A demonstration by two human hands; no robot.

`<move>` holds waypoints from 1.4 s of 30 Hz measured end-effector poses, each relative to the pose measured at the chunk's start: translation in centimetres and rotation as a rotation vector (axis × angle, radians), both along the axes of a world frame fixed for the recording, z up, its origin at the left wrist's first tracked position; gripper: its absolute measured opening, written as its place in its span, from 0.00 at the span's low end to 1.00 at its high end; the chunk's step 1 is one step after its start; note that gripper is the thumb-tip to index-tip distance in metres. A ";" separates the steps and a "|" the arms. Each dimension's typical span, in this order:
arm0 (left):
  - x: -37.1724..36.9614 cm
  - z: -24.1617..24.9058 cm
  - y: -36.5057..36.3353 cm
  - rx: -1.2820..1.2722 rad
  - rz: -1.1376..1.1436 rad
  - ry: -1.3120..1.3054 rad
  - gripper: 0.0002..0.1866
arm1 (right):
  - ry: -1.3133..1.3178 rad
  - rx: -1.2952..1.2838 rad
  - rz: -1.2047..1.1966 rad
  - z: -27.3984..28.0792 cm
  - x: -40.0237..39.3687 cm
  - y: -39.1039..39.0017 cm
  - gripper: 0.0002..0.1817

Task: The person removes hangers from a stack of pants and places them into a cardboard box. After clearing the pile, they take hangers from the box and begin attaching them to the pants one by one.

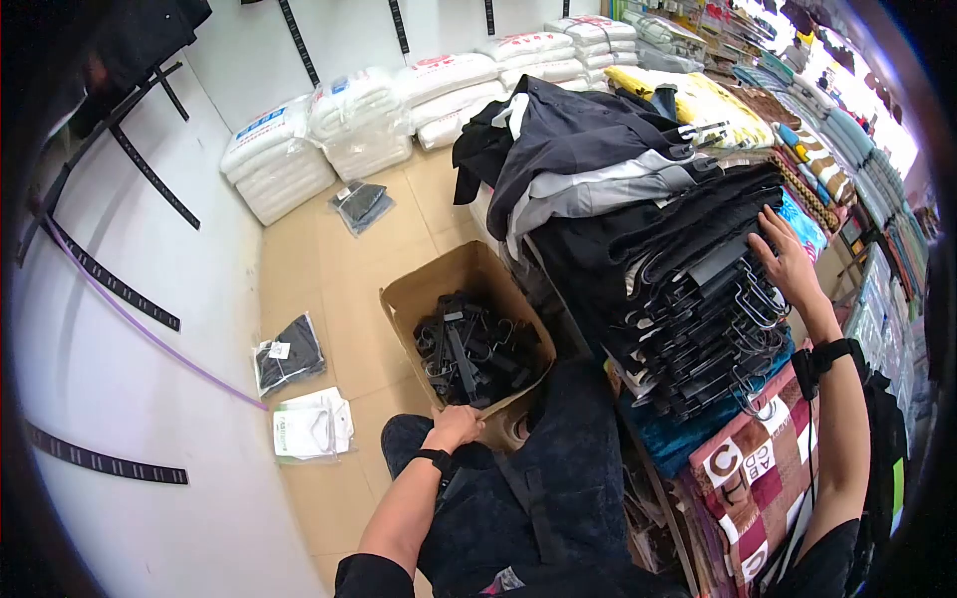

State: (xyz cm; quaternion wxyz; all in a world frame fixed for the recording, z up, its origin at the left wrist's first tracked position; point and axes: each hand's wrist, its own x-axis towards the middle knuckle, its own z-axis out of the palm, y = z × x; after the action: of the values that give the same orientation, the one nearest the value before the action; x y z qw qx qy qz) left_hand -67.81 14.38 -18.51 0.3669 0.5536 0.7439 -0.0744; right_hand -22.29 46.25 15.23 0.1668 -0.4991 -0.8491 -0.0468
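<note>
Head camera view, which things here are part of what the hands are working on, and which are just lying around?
In hand:
- left hand on the box rim
- hangers in the box
- right hand on the stack of dark clothes on hangers

Lying about:
- packets on the floor
- white sacks by the wall
- folded blankets at far right

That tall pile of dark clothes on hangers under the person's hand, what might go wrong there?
The stack of hung garments is tall and overhangs its base; pressed by the right hand, it might slide toward the cardboard box below. Its metal hooks jut out by the fingers and might snag them. The left hand grips the box's rim, so a fall might strike it.
</note>
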 end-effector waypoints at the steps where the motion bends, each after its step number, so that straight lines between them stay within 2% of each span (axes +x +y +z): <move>1: 0.3 0.8 0.0 0.004 -0.009 0.040 0.20 | 0.004 0.007 -0.004 0.0 0.0 0.0 0.33; 2: 0.5 1.2 0.1 0.008 -0.018 0.079 0.19 | 0.007 0.015 -0.008 0.0 -0.1 -0.1 0.33; 5: -0.3 -3.6 -0.5 0.110 0.046 0.049 0.17 | -0.019 0.030 -0.009 -0.4 0.2 0.6 0.33; 6: 0.4 -1.5 -0.4 0.111 0.052 0.089 0.17 | -0.014 0.040 0.013 -0.5 0.4 0.7 0.32; 11: 0.5 -0.7 -0.7 0.179 0.075 0.079 0.15 | -0.006 0.037 -0.003 -0.7 0.6 0.7 0.35; 14: 0.6 -2.1 -1.5 0.180 0.074 0.075 0.17 | -0.032 0.037 -0.004 -0.7 0.7 0.7 0.35; 16: 1.3 -2.7 -1.7 0.283 0.115 0.062 0.23 | -0.040 0.033 -0.026 -0.7 0.6 0.5 0.36; 17: 1.4 -3.0 -1.6 0.288 0.106 0.064 0.23 | -0.050 0.027 -0.036 -0.7 0.5 0.4 0.36; 19: 3.7 1.8 -0.6 0.199 0.280 0.005 0.30 | -0.062 0.020 -0.056 -0.6 0.5 0.4 0.37; 20: 4.3 1.3 -0.5 0.375 0.248 -0.022 0.29 | -0.060 0.016 -0.060 -0.6 0.4 0.3 0.37; 21: 5.2 2.1 0.2 0.376 0.242 -0.024 0.29 | -0.059 0.011 -0.061 -0.5 0.4 0.2 0.37; 23: 7.4 6.0 2.6 0.769 0.208 -0.357 0.25 | -0.056 0.011 -0.059 -0.5 0.4 0.2 0.38; 25: 10.5 13.0 5.0 0.865 0.191 -0.575 0.20 | -0.042 0.008 -0.038 -0.6 0.5 0.5 0.38; 27: 13.2 19.7 6.7 0.870 0.170 -0.811 0.19 | -0.039 0.009 -0.044 -0.5 0.4 0.2 0.38; 29: 14.7 24.1 8.2 0.980 0.031 -0.844 0.18 | -0.033 0.021 -0.028 -0.5 0.3 0.2 0.38; 30: 15.5 25.5 9.2 0.981 0.026 -0.843 0.18 | -0.030 0.024 -0.032 -0.5 0.3 0.2 0.38; 32: 16.7 27.6 11.2 1.435 -0.175 -0.648 0.19 | -0.026 0.035 -0.032 -0.7 0.4 0.2 0.37; 33: 16.9 27.9 12.4 1.544 -0.257 -0.465 0.22 | -0.025 0.038 -0.036 -0.7 0.4 0.3 0.37; 36: 17.3 28.3 14.7 1.500 -0.344 -0.127 0.27 | 0.010 0.040 -0.013 -0.8 0.5 0.2 0.37; 39: 17.9 27.8 15.7 1.469 -0.338 -0.064 0.27 | 0.030 0.029 -0.024 -0.8 0.4 0.1 0.38; 42: 17.8 27.8 16.2 1.475 -0.323 -0.123 0.26 | 0.051 0.024 -0.021 -0.9 0.5 0.0 0.37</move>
State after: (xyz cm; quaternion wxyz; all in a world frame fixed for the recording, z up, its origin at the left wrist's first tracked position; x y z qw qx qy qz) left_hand -50.05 30.55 9.32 -0.0732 0.7608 0.4890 0.4205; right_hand -21.76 46.21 14.37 0.1938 -0.5069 -0.8387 -0.0458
